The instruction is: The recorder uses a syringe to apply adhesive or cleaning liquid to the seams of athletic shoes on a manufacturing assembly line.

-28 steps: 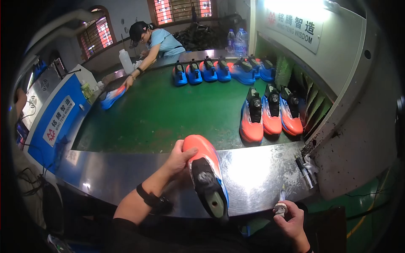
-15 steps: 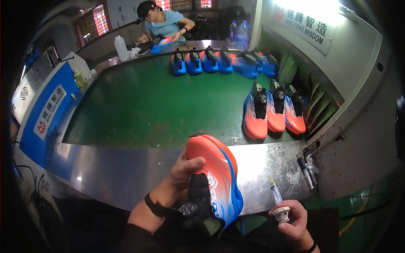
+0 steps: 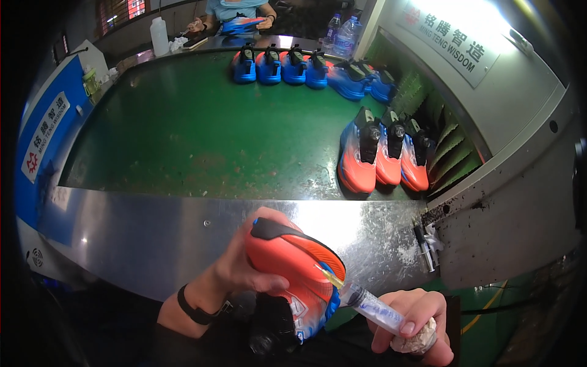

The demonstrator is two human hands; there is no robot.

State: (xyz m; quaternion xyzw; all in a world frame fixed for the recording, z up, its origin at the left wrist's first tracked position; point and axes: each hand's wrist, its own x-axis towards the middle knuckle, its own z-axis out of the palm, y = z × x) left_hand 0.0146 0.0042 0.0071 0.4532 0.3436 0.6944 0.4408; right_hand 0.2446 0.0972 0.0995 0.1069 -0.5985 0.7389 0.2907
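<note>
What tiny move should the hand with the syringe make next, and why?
Perhaps the right hand should guide the yellow tip of the syringe gently along the shoe's sole edge. The left hand grips the shoe with that side turned toward the syringe, and the tip points there, though I can't tell whether it touches.

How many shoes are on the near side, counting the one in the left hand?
4: one held shoe in the left hand, three on the green surface, near right: leftmost shoe, middle shoe, rightmost shoe. Others could be hidden behind them.
</note>
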